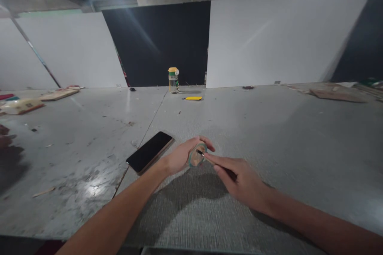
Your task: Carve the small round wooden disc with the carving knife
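My left hand (179, 156) is closed around a small round piece (195, 159) with a green rim and a pale, tan-coloured face turned up toward me. Whether it is a shallow dish or a flat disc I cannot tell. Pinched in my right hand (243, 177) is a thin brush (201, 153) with a dark tip and a shiny metal collar. Its tip is over the face of the round piece and seems to touch it. Just left of my left hand, a smartphone (150, 151) lies with its dark screen up.
Farther back stand a clear bottle with a yellow lid (173, 79) and, near it, a yellow utility knife (193, 98). Boards (60, 95) and a pale block (20, 106) lie at far left. Flat scraps (338, 93) lie at far right. Upright panels (158, 44) line the back.
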Demonstrator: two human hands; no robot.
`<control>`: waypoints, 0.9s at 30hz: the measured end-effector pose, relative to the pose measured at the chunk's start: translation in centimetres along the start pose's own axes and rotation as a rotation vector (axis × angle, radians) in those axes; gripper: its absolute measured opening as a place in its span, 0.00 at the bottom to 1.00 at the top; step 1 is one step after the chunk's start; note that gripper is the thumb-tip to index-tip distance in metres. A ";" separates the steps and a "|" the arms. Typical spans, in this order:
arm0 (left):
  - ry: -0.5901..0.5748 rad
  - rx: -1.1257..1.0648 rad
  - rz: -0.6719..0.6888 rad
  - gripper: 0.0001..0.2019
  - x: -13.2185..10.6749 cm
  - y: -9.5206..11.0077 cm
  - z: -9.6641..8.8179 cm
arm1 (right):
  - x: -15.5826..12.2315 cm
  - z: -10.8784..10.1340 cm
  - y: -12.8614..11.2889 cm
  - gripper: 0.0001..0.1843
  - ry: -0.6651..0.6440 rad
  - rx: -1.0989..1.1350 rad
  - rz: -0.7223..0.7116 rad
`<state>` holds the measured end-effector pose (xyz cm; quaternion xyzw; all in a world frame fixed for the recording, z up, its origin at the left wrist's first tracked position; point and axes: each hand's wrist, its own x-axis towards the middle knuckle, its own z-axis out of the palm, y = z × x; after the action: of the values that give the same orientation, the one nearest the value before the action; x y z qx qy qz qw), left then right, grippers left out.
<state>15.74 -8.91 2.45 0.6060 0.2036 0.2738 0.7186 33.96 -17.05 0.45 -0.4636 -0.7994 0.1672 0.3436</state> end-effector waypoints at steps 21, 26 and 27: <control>0.121 -0.227 0.166 0.17 0.2 0.8 -1.0 | 0.5 -0.5 0.2 0.28 -0.151 1.005 0.235; 0.102 -0.236 0.188 0.17 0.3 0.5 -1.3 | 0.2 -0.9 -0.8 0.29 -0.103 0.919 0.231; 0.099 -0.233 0.188 0.17 0.3 0.6 -1.3 | 0.2 -0.9 -0.9 0.29 -0.103 0.910 0.218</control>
<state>15.03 -7.66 2.78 0.5207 0.1481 0.3913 0.7442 33.98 -17.41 1.67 -0.3382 -0.6075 0.5586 0.4523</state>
